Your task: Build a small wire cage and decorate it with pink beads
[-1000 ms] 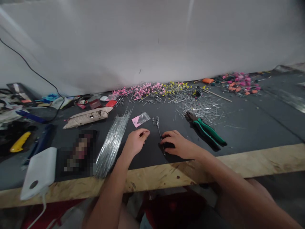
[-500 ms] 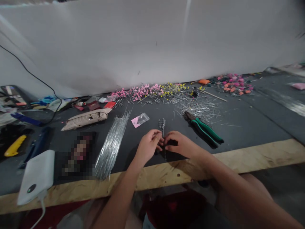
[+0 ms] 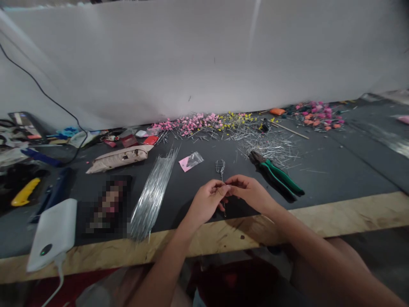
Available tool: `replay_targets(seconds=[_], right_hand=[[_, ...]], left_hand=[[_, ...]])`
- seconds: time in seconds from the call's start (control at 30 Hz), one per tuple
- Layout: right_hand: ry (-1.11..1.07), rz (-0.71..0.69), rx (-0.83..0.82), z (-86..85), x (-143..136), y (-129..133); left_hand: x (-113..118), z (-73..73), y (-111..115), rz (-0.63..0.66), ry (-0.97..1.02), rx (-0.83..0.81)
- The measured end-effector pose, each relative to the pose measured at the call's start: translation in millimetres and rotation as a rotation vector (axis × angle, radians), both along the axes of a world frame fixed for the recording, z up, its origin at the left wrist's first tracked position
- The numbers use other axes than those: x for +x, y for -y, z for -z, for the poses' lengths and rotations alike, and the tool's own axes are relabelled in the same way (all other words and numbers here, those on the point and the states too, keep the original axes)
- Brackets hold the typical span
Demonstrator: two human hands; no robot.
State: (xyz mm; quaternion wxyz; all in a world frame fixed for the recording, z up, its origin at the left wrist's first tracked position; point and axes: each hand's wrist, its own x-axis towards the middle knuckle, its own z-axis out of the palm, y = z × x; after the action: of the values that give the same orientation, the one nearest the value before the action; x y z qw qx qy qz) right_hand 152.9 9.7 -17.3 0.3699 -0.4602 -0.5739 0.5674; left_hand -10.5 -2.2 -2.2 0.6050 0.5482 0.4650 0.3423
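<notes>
A small wire piece with a cage-like looped head (image 3: 220, 166) and a thin stem points away from me, near the table's front edge. My left hand (image 3: 209, 198) is closed around its stem, thumb against fingers. From the other side my right hand (image 3: 247, 189) meets it, its fingertips pinched at the same stem. What exactly the right fingertips grip is hidden where the hands touch. The stem's lower end shows below the fingers. Green-handled pliers (image 3: 276, 175) lie to the right of my hands. Left of them rests a bundle of straight silver wires (image 3: 155, 194).
A small plastic bag with a pink card (image 3: 191, 161) lies beyond my hands. Pink flower stems (image 3: 194, 123) and loose wire pieces (image 3: 271, 145) line the back. At left are a white power bank (image 3: 54, 234), a phone-like pixelated object (image 3: 108, 207) and a beige pouch (image 3: 119, 158).
My right hand has moved left and its fingertips now touch my left hand at the stem. The whole view has shifted slightly.
</notes>
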Motion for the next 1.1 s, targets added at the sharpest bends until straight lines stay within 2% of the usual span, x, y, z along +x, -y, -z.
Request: replay_targets(seconds=[0.2, 0.4, 0.47, 0.63, 0.9, 1.1], right_hand=[[-0.079, 0.05, -0.095, -4.9, -6, 0], [-0.216, 0.026, -0.214, -5.3, -5, 1], [-0.254, 0.0, -0.262, -6.3, -3, 2], [-0.237, -0.01, -0.28, -11.2, -2, 4], [-0.182, -0.024, -0.245, -8.9, -3, 9], [-0.217, -0.083, -0.342, -6.1, -3, 10]], left_hand=[[-4, -0.2, 0, -0.036, -0.128, 0.183], [-5, -10.0, 0, -0.06, -0.362, 0.428], [-6, -12.3, 1, -0.071, -0.362, 0.418], [-4, -16.2, 6, 0.005, -0.329, 0.336], [-6, -18.6, 6, 0.085, -0.434, 0.415], [-8, -19.0, 3, 0.123, -0.447, 0.459]])
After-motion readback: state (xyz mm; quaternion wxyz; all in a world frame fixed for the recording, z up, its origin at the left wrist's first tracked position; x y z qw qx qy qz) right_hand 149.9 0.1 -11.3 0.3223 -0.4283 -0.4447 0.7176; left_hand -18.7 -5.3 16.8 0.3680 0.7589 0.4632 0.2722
